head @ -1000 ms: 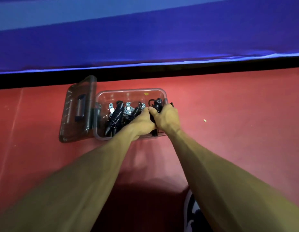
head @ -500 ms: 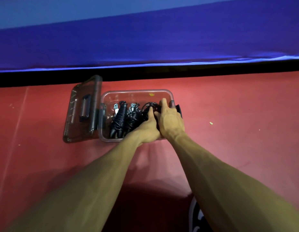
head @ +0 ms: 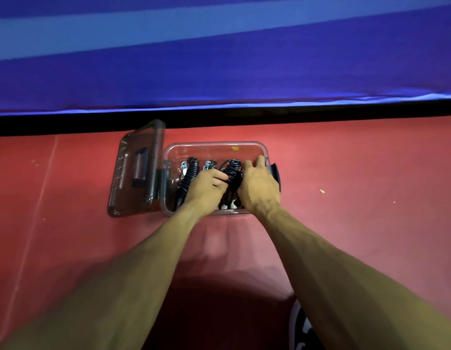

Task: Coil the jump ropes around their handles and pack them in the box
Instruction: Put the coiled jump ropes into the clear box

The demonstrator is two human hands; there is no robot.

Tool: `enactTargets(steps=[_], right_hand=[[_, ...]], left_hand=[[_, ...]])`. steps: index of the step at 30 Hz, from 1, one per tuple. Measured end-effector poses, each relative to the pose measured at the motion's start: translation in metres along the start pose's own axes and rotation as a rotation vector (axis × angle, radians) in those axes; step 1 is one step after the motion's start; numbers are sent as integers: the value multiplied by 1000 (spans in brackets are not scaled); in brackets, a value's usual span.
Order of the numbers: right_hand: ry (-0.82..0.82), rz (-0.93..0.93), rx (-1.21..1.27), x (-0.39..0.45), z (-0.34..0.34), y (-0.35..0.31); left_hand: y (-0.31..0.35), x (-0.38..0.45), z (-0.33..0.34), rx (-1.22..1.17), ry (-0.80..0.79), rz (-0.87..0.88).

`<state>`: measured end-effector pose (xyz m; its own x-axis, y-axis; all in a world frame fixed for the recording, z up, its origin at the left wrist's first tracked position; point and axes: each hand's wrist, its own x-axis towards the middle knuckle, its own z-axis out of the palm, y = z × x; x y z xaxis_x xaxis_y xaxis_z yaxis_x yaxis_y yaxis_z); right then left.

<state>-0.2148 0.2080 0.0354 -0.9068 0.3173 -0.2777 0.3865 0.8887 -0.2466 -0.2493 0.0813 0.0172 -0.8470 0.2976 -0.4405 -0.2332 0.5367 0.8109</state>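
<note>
Box (head: 214,147), one, clear, lid open, sits on the red floor (head: 345,198) holding three coiled jump ropes. Your left hand (head: 206,184) pinches the rightmost jump rope (head: 233,178); your right hand (head: 259,188), fingers relaxed, presses it. Half a second ago it lay higher.

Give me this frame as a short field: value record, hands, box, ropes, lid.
box: clear plastic box on the red floor, open
lid: smoky lid swung out to the left side
packed: coiled black jump rope lying at the left of the box
in hand: another coiled jump rope, low inside the box
left hand: fingers on that coil
right hand: over the coil's right side, fingertips near the box's right wall
</note>
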Motion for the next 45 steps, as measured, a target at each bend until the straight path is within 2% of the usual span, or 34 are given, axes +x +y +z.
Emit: enactTargets(steps=[3,6,13,15,17,20,23,26,30,32,37,41,43,45], right_hand=[[32,-165,59,-8,-7,-34],[15,-240,212,-9,-5,-76],[-61,-302,325,-10,22,-152],[-89,-328,248,-11,31,-160],[-143,-359,96,-10,43,-167],[-162,-390,-16,-10,55,-176],[-139,-362,-25,-8,61,-184],[-132,-336,9,-4,62,-184],[-124,-328,75,-3,61,-182],[-140,-327,146,-4,57,-180],[-150,-258,403,-6,44,-175],[-252,-200,549,-8,27,-174],[-284,-213,583,-11,18,-177],[-248,-236,592,-15,10,-181]], left_hand=[[0,-9,-30,-71,161,-3],[-4,-19,-61,-82,327,-32],[-67,-30,-102,-36,571,-296],[-87,-30,-103,-67,592,-393],[-108,-26,-99,-136,549,-514],[-125,-23,-91,-400,474,-622],[-120,-20,-94,-758,421,-592],[-106,-11,-100,-920,458,-527],[-98,0,-104,-988,693,-483],[-95,0,-109,-1030,759,-482],[-70,-19,-129,-1209,767,-404],[-52,-37,-147,-1297,750,-348],[-43,-49,-152,-1294,720,-310],[-35,-58,-157,-1271,652,-282]])
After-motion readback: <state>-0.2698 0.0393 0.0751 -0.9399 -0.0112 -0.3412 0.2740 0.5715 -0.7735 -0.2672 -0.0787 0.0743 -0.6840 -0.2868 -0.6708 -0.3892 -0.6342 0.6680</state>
